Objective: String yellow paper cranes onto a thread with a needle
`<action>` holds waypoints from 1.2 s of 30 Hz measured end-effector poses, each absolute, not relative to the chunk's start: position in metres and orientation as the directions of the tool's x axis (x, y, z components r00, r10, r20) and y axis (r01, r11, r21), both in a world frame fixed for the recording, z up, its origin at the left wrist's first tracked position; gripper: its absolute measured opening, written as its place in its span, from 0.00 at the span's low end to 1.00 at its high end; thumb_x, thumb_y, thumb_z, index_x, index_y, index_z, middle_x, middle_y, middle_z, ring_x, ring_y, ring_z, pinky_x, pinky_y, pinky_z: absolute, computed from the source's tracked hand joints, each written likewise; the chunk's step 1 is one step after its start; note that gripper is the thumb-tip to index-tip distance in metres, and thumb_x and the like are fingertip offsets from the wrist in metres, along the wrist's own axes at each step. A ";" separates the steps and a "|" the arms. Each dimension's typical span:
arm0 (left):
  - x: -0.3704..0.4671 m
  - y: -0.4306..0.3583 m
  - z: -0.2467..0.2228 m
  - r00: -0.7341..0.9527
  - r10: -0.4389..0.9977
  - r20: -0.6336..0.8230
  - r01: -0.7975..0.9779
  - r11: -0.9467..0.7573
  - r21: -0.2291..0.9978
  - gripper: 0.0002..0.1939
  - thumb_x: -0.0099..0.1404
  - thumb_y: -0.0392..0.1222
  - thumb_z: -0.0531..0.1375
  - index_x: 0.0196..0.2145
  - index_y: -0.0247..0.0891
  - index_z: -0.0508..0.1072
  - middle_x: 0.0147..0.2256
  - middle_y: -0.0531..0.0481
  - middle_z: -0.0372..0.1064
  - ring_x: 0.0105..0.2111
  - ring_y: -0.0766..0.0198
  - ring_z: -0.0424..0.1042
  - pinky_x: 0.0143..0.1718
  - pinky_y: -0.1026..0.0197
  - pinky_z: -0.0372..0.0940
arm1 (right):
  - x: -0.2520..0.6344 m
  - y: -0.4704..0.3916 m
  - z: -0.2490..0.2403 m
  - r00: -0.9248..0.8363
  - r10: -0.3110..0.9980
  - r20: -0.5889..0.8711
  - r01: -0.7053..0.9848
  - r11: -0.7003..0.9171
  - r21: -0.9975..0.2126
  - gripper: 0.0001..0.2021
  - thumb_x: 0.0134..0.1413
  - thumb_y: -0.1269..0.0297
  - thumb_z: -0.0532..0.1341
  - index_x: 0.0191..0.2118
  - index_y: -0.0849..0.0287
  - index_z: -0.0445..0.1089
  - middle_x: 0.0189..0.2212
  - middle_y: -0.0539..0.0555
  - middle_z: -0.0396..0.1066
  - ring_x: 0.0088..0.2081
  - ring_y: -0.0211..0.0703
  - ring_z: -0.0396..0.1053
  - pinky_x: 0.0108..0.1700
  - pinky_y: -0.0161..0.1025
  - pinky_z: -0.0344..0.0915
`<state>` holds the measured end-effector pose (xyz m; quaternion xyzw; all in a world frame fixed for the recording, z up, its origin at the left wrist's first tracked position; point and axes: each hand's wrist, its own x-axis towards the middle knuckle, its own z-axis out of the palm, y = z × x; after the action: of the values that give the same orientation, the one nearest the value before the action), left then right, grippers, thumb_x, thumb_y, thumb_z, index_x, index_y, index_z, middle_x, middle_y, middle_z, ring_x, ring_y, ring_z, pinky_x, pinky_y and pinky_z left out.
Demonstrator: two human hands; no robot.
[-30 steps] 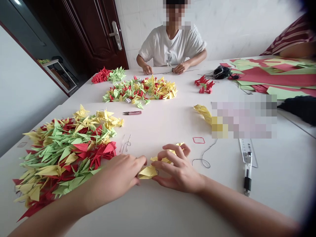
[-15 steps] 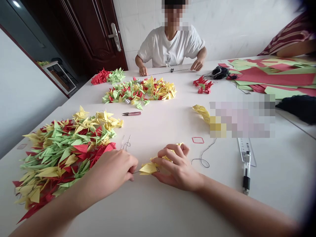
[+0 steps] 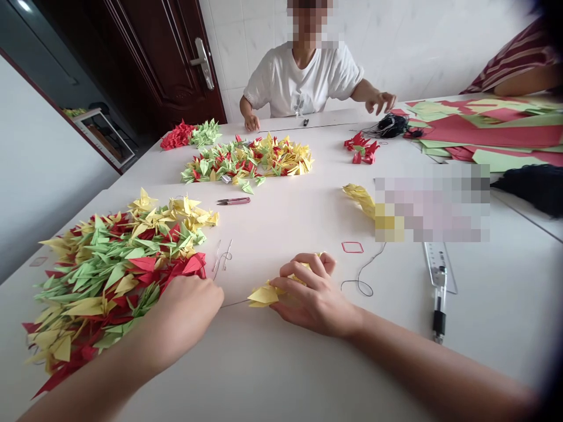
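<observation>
My right hand (image 3: 312, 296) is closed over several yellow folded-paper cranes (image 3: 264, 295) on the table, its fingers curled around them. A thin dark thread (image 3: 235, 303) runs from these cranes to my left hand (image 3: 189, 313), which is pinched on it, fingertips turned away from view. Beside the left hand lies a large heap of red, green and yellow paper cranes (image 3: 109, 269). Just beyond that hand is a pair of bent wires or needles with thread (image 3: 223, 256). The far side of the held cranes is hidden by my right hand.
Thread snips (image 3: 234, 201) lie mid-table, before another crane pile (image 3: 250, 158). A pen (image 3: 439, 305) rests on a clear ruler (image 3: 449, 275) at right. Yellow folded paper (image 3: 360, 196), black thread (image 3: 393, 127) and coloured sheets (image 3: 492, 132) are farther off. A co-worker (image 3: 303, 82) sits opposite.
My left hand has moved left, away from the yellow cranes, and more thread shows between them. My right hand has hardly moved. The co-worker's hand on the right side has lifted outward toward the black thread.
</observation>
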<state>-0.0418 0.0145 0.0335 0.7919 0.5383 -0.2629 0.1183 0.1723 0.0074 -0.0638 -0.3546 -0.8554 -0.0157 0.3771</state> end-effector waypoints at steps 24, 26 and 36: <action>-0.027 0.020 0.027 0.489 0.670 -0.559 0.864 -0.286 0.414 0.29 0.62 0.60 0.52 0.57 0.45 0.56 0.61 0.46 0.55 0.53 0.52 0.65 0.45 0.58 0.62 | 0.172 0.007 -0.064 -0.488 0.551 0.676 0.618 0.766 -0.178 0.06 0.55 0.59 0.62 0.37 0.55 0.71 0.33 0.50 0.71 0.40 0.45 0.61 0.41 0.46 0.43; -0.026 0.019 0.026 0.479 0.696 -0.534 0.871 -0.300 0.390 0.23 0.63 0.61 0.50 0.48 0.44 0.64 0.52 0.47 0.65 0.48 0.53 0.68 0.41 0.58 0.63 | 0.171 0.007 -0.064 -0.494 0.547 0.676 0.625 0.764 -0.162 0.07 0.55 0.58 0.62 0.36 0.54 0.71 0.32 0.50 0.70 0.41 0.45 0.61 0.41 0.46 0.43; -0.023 0.017 0.017 0.473 0.744 -0.472 0.880 -0.425 0.213 0.14 0.66 0.46 0.45 0.26 0.39 0.62 0.29 0.48 0.69 0.33 0.56 0.70 0.29 0.60 0.56 | 0.173 0.009 -0.069 -0.550 0.574 0.607 0.635 0.759 -0.142 0.11 0.56 0.57 0.61 0.43 0.53 0.69 0.36 0.52 0.72 0.43 0.48 0.61 0.42 0.46 0.43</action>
<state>-0.0231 0.0172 0.0170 0.8297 0.4892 -0.1548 0.2198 0.1730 0.0094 -0.0691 -0.3438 -0.8792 -0.0468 0.3266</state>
